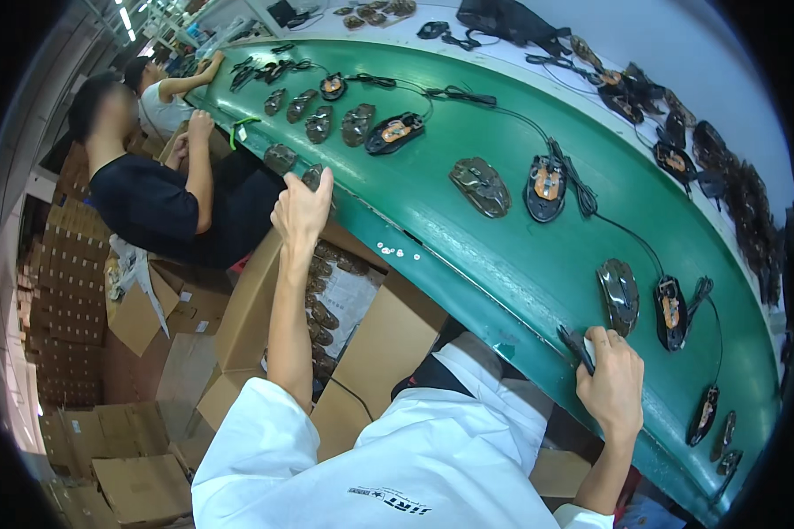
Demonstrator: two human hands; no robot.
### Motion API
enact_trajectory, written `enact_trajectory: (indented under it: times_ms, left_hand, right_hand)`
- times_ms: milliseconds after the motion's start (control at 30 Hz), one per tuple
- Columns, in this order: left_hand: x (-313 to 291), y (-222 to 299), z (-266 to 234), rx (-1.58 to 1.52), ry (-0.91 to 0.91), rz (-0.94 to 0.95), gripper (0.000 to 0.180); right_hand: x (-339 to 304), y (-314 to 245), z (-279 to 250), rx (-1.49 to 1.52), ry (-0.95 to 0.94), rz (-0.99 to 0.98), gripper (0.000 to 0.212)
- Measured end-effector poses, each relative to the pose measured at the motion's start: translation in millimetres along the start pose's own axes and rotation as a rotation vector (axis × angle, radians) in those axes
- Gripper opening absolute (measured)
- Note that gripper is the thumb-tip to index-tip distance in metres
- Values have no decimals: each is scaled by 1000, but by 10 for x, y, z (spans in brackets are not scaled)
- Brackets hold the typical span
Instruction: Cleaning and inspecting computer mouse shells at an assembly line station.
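Note:
My left hand (302, 210) is closed at the near edge of the green conveyor belt, around a dark translucent mouse shell (312, 177). Another mouse shell (280, 158) lies just beyond it. At the right, my right hand (611, 377) grips a slim black hand tool (576, 346) with its tip pointing away from me; its exact kind is partly hidden. Past those knuckles a loose brown mouse shell (618, 295) rests on the belt. Beside it sits an opened mouse base (670, 313) with an orange inside and a black cable.
On the green belt (494, 264) lie several shells and corded mouse bases. Small white discs (400, 253) dot its near ledge. An open cardboard box (375, 344) of shells stands below. A white shelf (538, 79) holds more mouse parts. Two people sit at the left; the nearer wears black (150, 194).

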State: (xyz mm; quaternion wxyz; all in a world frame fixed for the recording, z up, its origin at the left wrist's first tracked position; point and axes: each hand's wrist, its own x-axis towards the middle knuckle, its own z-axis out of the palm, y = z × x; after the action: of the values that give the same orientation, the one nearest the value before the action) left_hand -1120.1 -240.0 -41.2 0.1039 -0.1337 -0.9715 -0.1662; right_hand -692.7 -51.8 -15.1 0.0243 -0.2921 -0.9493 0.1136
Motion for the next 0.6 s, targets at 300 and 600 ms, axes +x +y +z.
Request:
enact_trajectory:
  times_ms: [300,600]
  left_hand:
    - [648,-345,384,159,20,-146,79]
    - [650,-220,201,106,-5,-224,80]
  right_hand:
    - [22,-2,44,34,-20,91,35]
    - [-1,-37,143,30,26,163,36]
